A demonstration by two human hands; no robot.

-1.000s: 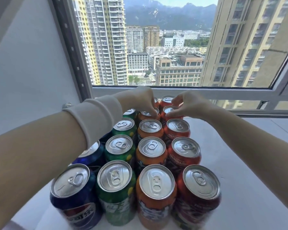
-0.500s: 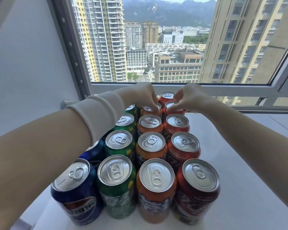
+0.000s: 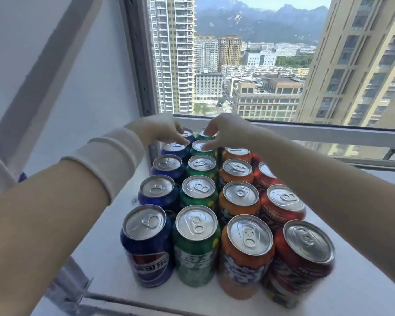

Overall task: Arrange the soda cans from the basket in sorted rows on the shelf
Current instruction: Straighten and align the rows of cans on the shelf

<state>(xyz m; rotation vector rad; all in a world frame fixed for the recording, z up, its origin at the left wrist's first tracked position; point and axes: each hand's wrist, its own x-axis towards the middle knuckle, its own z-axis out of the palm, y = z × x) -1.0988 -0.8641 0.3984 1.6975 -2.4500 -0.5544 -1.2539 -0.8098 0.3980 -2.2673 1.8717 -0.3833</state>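
Observation:
Soda cans stand upright in four sorted columns on the white shelf [image 3: 356,279]: blue cans [image 3: 146,247], green cans [image 3: 196,245], orange cans [image 3: 244,254] and red cans [image 3: 303,258]. Both hands reach to the far end of the columns. My left hand [image 3: 162,128] curls its fingertips down over the rearmost blue can [image 3: 187,133]. My right hand [image 3: 228,131] pinches the rim of the rearmost green can [image 3: 202,133], fingertips touching the lid of the green can in front of it. My right forearm hides the far red cans. No basket is in view.
A window frame [image 3: 328,133] runs right behind the cans, with its upright post [image 3: 141,71] at the back left. A white wall [image 3: 78,110] closes the left side. The shelf's front edge and a metal bracket [image 3: 73,290] sit at the lower left.
Both hands have shifted left, from the rear orange and red cans to the rear blue and green cans. The view has swung so the blue column shows in full.

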